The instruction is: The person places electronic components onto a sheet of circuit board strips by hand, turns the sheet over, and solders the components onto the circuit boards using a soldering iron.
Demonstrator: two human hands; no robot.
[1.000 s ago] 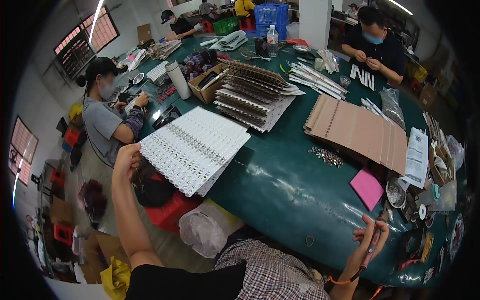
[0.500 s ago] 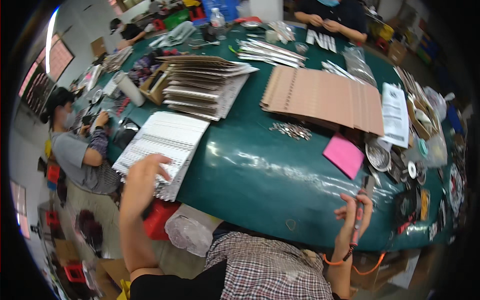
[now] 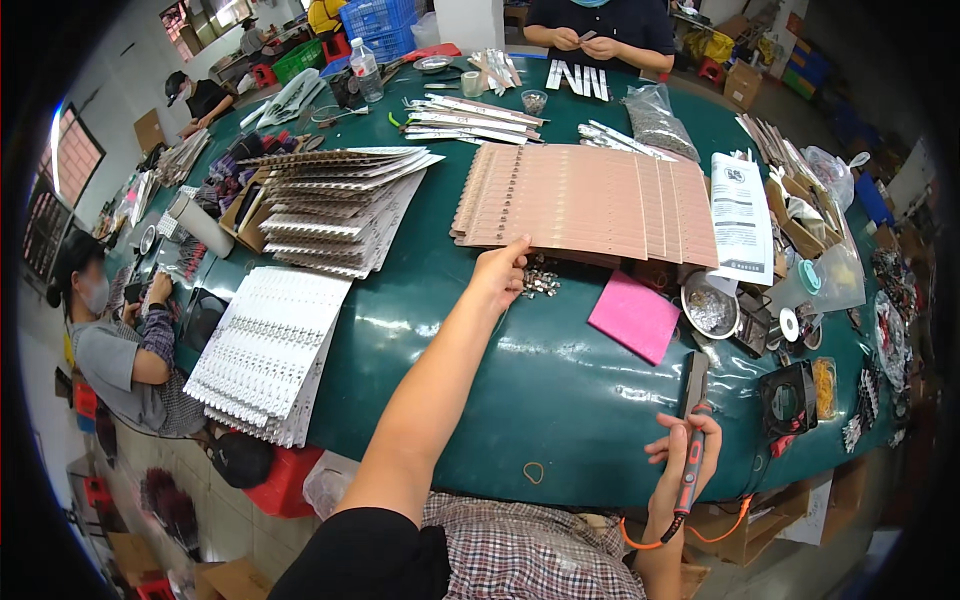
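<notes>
My left hand (image 3: 503,272) reaches forward to the front edge of a fanned stack of brown board panels (image 3: 590,205). Its fingers are closed at the edge of one panel, just beside a small heap of metal parts (image 3: 541,279). In my right hand (image 3: 687,455), near the table's front edge, is a soldering iron (image 3: 692,468) with a red and grey handle and an orange cord. It points up and away from me, toward a dark flat metal piece (image 3: 695,382). White perforated panels (image 3: 265,345) lie in a stack to the left.
A pink pad (image 3: 634,317) and a bowl of small parts (image 3: 711,305) lie right of centre on the green table (image 3: 440,400). More panels (image 3: 340,215) stand fanned behind the white ones. Co-workers sit at the left (image 3: 125,345) and far side (image 3: 600,35).
My left hand has left the white panels and moved right and forward to the brown stack. My right hand still holds the soldering iron. The view has shifted.
</notes>
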